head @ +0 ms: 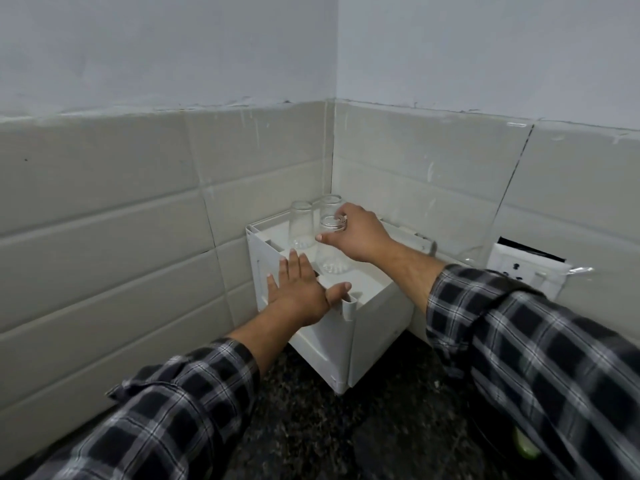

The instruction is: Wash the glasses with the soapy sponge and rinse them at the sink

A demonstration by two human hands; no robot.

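Three clear glasses stand upside down on top of a white box-like appliance in the tiled corner. My right hand grips the base of the nearest glass from above. A second glass stands to its left and a third glass sits behind, close to the wall. My left hand lies flat, fingers spread, on the appliance's front left top edge and holds nothing. No sponge or sink is in view.
The appliance stands on a dark speckled countertop. Grey tiled walls close in on the left and back. A white wall socket is on the right wall. Something green shows at the lower right.
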